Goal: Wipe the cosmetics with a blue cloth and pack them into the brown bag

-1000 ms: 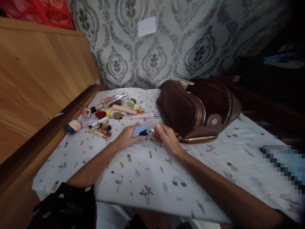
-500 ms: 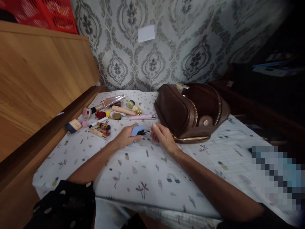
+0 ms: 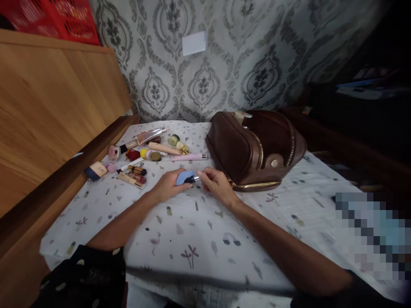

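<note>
No text can be read on anything here.

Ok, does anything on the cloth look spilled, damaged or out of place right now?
Nothing looks spilled or broken. The brown bag gapes unzipped with a pale item poking out, and the cosmetics lie jumbled to its left; untidy, but hardly odd.

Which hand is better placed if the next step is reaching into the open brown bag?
Probably the right hand: it is nearer the brown bag, though its fingertips are on a small silver-ended item. The left hand is farther away, gripping something blue.
</note>
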`<state>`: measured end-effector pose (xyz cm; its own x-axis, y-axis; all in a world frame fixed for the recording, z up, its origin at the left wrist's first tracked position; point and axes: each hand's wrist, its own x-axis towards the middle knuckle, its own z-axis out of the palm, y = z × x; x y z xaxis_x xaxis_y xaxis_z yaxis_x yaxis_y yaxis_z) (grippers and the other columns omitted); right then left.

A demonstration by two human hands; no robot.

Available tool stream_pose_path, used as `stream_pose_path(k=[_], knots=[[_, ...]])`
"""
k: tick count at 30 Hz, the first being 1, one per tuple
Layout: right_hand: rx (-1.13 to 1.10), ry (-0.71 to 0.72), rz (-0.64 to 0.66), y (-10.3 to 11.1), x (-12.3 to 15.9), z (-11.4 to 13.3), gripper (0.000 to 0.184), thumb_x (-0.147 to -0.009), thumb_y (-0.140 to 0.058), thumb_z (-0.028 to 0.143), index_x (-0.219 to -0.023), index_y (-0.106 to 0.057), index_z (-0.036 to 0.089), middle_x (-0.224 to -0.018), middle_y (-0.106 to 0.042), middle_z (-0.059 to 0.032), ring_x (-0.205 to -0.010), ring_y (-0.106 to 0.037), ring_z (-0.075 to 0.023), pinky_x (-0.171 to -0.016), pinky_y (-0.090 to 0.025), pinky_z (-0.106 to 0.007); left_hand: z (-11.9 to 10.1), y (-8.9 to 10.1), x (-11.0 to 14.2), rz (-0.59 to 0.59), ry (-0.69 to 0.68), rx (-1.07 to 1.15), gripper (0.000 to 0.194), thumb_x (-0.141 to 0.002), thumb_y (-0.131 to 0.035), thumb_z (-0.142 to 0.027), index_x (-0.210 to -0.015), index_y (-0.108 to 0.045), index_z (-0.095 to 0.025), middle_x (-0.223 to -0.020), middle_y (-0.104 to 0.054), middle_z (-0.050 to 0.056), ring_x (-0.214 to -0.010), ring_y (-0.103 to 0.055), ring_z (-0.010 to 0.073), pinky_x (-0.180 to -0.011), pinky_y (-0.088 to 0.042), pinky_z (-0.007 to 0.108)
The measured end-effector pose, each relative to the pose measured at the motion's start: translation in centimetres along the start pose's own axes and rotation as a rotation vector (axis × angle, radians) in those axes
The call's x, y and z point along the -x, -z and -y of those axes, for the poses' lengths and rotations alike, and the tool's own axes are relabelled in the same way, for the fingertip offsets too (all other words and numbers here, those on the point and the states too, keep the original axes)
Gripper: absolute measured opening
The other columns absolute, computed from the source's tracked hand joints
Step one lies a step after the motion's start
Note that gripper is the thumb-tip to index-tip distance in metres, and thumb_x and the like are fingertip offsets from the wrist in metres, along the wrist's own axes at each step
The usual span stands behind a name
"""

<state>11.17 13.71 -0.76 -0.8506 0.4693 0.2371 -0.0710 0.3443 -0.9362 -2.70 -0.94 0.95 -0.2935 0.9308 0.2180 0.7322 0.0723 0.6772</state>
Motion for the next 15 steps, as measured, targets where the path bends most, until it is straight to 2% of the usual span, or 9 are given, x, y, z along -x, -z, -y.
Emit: stream_pose_path(k=[4, 10, 15], knots=[[-0.128, 0.021, 0.059, 0.01, 0.01, 0.18, 0.048, -0.081, -0.060, 0.064, -0.087, -0.058, 0.017, -0.059, -0.053, 0.0033, -0.050, -0.046, -0.0099, -0.048, -0.036, -0.023, 0.27, 0.12, -0.05, 0.004, 0.018, 0.060, 0.032, -0.084, -0.062, -0.047, -0.094, -0.059, -0.017, -0.080, -0.062, -0.001, -0.075, -0.058, 0.0173, -0.069, -0.042, 0.026], [-0.166, -0.024, 0.043, -0.18, -0.01, -0.27, 0.049, -0.080, -0.060, 0.066, -0.079, -0.054, 0.017, -0.055, -0.051, 0.0046, -0.047, -0.044, -0.0086, -0.046, -0.035, -0.022, 0.04, -0.23, 0.16, -0.007, -0.024, -0.168, 0.030, -0.091, -0.054, -0.047, -0.097, -0.058, -0.018, -0.087, -0.065, 0.004, -0.082, -0.062, 0.0214, -0.075, -0.045, 0.031], [-0.242, -0.051, 0.037, -0.58, 0.17, -0.26, 0.048, -0.080, -0.060, 0.066, -0.079, -0.050, 0.019, -0.058, -0.053, 0.0049, -0.045, -0.048, -0.0087, -0.044, -0.038, -0.022, 0.44, -0.84, 0.44, -0.065, -0.144, -0.354, 0.035, -0.095, -0.048, -0.044, -0.120, -0.051, -0.020, -0.112, -0.066, 0.010, -0.102, -0.063, 0.0241, -0.087, -0.050, 0.036]])
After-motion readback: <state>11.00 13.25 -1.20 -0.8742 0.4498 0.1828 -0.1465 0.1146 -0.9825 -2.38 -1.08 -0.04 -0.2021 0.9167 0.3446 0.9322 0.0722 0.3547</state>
